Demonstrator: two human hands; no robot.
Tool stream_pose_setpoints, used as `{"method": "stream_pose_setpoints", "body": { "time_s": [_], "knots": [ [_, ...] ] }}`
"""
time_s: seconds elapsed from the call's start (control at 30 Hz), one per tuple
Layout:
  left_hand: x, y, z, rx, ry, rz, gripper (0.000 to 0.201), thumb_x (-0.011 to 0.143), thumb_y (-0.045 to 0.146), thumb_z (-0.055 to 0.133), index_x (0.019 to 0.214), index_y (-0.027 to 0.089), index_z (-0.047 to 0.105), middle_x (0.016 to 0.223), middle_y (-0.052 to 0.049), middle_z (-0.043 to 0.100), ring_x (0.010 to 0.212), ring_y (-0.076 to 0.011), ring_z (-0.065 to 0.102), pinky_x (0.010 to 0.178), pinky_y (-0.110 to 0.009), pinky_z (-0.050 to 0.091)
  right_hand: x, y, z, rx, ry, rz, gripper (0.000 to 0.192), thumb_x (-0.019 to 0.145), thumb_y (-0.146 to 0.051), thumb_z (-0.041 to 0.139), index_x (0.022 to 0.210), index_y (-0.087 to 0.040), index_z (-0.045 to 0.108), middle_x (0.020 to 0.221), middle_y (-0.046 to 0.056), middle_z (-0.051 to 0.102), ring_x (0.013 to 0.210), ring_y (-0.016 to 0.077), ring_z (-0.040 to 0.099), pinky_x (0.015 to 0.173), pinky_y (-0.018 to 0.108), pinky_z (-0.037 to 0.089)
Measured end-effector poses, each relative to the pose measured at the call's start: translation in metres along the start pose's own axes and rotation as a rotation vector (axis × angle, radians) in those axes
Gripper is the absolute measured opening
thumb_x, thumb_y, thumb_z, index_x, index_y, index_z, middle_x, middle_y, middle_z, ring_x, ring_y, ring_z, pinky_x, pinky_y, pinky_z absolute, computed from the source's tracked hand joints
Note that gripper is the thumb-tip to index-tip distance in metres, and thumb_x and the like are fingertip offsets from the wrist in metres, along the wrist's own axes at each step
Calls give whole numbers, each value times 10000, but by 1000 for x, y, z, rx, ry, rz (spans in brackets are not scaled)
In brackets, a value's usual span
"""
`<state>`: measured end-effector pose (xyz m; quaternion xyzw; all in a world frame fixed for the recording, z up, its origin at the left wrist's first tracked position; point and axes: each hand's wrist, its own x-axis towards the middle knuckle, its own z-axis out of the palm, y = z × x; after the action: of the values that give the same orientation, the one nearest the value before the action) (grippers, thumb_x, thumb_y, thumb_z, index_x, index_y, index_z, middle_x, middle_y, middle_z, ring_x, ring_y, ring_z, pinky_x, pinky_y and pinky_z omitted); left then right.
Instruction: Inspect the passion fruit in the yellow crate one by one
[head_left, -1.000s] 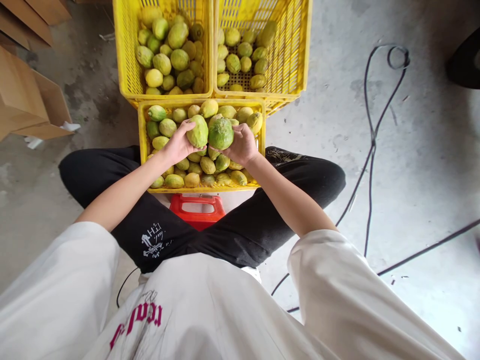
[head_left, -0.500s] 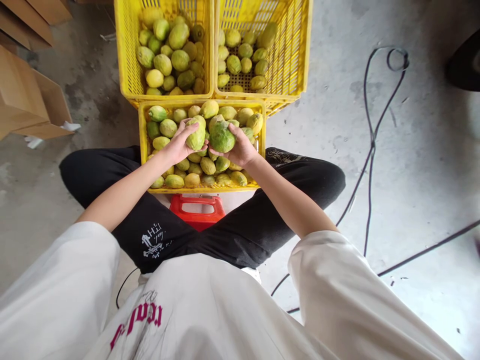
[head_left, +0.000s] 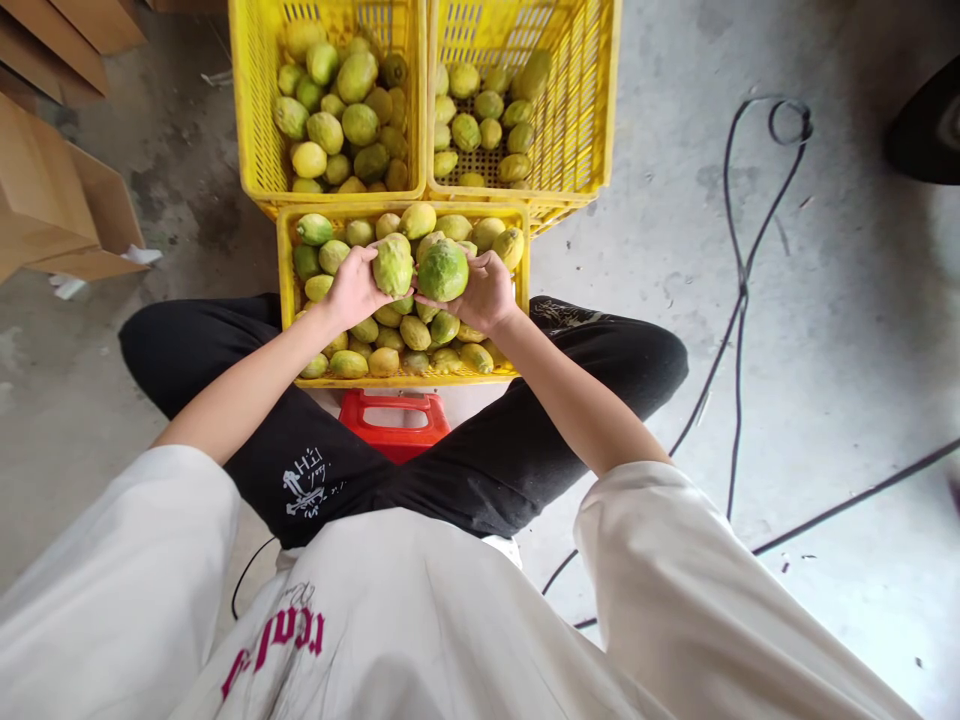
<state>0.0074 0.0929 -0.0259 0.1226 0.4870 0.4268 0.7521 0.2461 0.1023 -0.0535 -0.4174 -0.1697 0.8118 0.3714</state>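
A red stool (head_left: 395, 420) stood on the grey concrete floor (head_left: 825, 300) between the person's legs, with black cables (head_left: 742, 290) trailing at the right. Just beyond, above the near crate (head_left: 285, 260) of fruit, the left hand (head_left: 351, 288) had its fingers wrapped around a yellow-green lemon (head_left: 393, 266), and the right hand (head_left: 487, 292) gripped a greener, rounder lemon (head_left: 442, 270), the two fruits touching. Farther off stood two more yellow crates (head_left: 420, 100) and cardboard boxes (head_left: 52, 200).

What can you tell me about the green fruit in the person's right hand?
The green fruit is roundish, larger than most around it, with dull, slightly bumpy light-green skin and a paler patch toward the top. The right hand grips it from the right and below, fingers curled over its upper edge. It is held just above the heaped fruit in the near yellow crate, close beside the yellower fruit in the left hand; whether the two touch is unclear.
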Motion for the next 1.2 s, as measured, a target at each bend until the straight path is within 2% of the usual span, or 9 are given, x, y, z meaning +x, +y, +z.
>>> {"method": "stream_pose_setpoints", "body": {
  "time_s": [0.17, 0.3, 0.47, 0.63, 0.77, 0.87, 0.97, 1.1, 1.2],
  "knots": [
    [0, -5, -1, -41, 20, 28, 283, 1213, 278, 688, 1496, 287, 683, 1404, -70, 897, 1564, -367, 855, 1277, -553, 764, -1, -1, 4, -31, -7, -3, 463, 1060, -628, 833, 1417, -340, 769, 1320, 68, 943, 1597, 440, 831, 1360, 749, 713],
    [-4, -8, -1, -63, 27, 46, 424, 1143, 167, 826, 1483, 346, 648, 1456, -12, 875, 1602, -313, 831, 1306, -527, 755, -1, -1, 3, -49, -49, -16, 393, 1085, -582, 890, 1373, -340, 773, 1318, 39, 968, 1596, 390, 828, 1399, 682, 706],
    [-8, -8, -1, -24, 17, 27, 457, 1189, 131, 775, 1547, 360, 609, 1492, 0, 861, 1644, -292, 799, 1379, -539, 711, -1, 2, 2, -86, -74, -28, 458, 997, -633, 1033, 1276, -370, 783, 1265, 9, 975, 1521, 388, 889, 1303, 613, 793],
    [-6, -8, 0, 24, 25, 10, 434, 1216, 164, 797, 1537, 383, 602, 1409, 5, 867, 1576, -276, 843, 1323, -517, 742, -1, 3, 6, -70, -34, 1, 470, 1061, -691, 958, 1359, -384, 763, 1306, 12, 969, 1541, 380, 876, 1312, 626, 769],
    [-6, -10, 2, 42, 53, 11, 432, 1217, 233, 833, 1543, 373, 587, 1514, -36, 878, 1546, -319, 877, 1275, -560, 736, -3, 5, 8, -40, 13, -17, 499, 1091, -664, 938, 1453, -374, 754, 1349, 24, 956, 1557, 392, 854, 1351, 684, 712],
    [-10, -7, 7, 72, 75, 3, 319, 1220, 298, 836, 1461, 349, 633, 1425, -39, 895, 1556, -352, 867, 1286, -571, 699, -2, 6, 5, -5, -17, 13, 564, 1084, -726, 927, 1490, -377, 754, 1316, 27, 948, 1582, 394, 825, 1369, 691, 688],
    [-17, 1, 12, 95, 49, -33, 111, 1279, 369, 681, 1367, 305, 704, 1304, -59, 924, 1585, -378, 822, 1355, -564, 644, 0, 6, 3, 24, -37, 30, 571, 1082, -765, 909, 1482, -390, 749, 1285, 24, 943, 1620, 398, 777, 1396, 716, 664],
    [-18, 8, 14, 107, 11, -54, 272, 1275, 427, 607, 1455, 272, 741, 1257, -95, 949, 1576, -429, 804, 1424, -612, 596, -1, 3, 4, 5, 1, 19, 485, 1075, -703, 874, 1402, -380, 718, 1342, 31, 934, 1652, 410, 754, 1401, 730, 674],
    [-12, 4, 10, 75, -7, -46, 345, 1267, 411, 612, 1565, 277, 721, 1283, -92, 943, 1515, -423, 855, 1349, -629, 676, -3, -2, 6, -13, 19, -1, 522, 1021, -716, 839, 1379, -357, 716, 1361, 69, 919, 1651, 460, 762, 1352, 769, 696]
  ]
}}
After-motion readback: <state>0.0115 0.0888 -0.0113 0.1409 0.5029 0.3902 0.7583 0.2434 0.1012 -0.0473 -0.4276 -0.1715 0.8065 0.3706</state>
